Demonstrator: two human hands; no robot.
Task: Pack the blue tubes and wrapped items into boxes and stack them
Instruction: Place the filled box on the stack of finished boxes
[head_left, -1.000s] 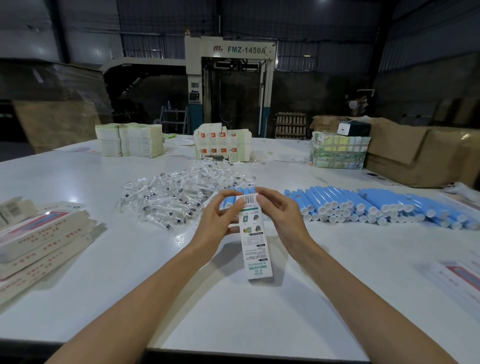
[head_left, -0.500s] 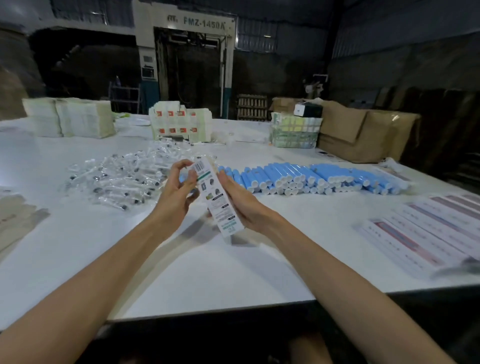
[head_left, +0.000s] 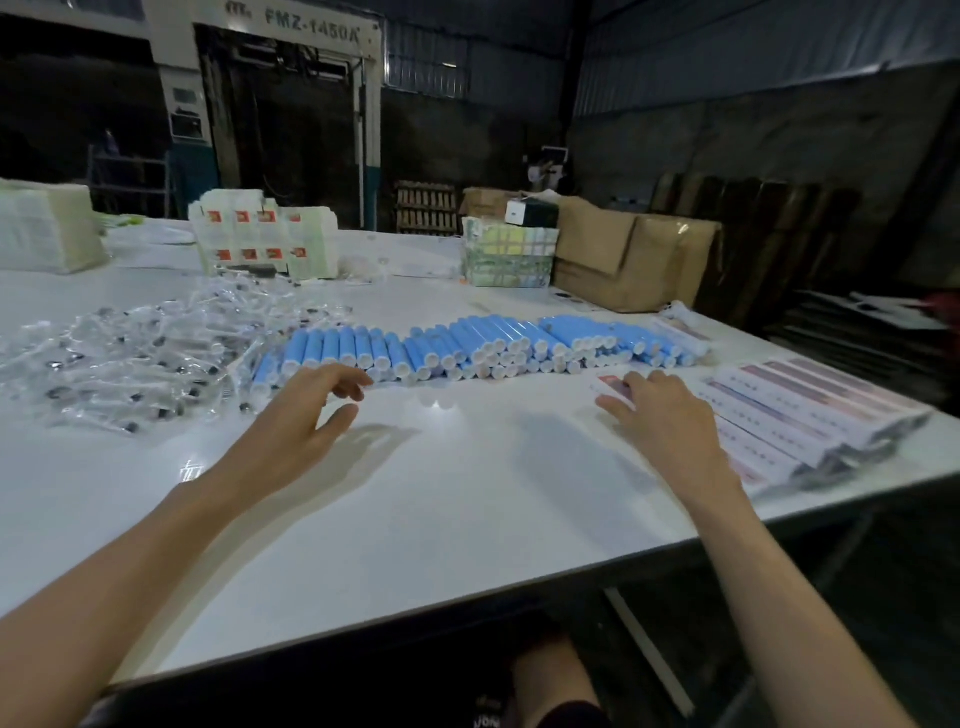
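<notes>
2 grips wide: left hand (head_left: 306, 410) near blue tubes (head_left: 467, 343), right hand (head_left: 660, 410) touching flat boxes (head_left: 789, 410).

A tall machine (head_left: 179, 104) stands behind the white table (head_left: 467, 499), brown cartons (head_left: 613, 260) alongside.

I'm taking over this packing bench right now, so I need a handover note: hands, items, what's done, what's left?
Left hand: open, empty, above the table beside the blue tubes' capped ends.
Right hand: open, fingers resting on the end box of the row of boxes at the right.
Wrapped items: loose pile left of the tubes.
Done: boxes lie in that row; whether filled, cannot tell.
Left: many tubes and wrapped items loose, to be boxed.
</notes>
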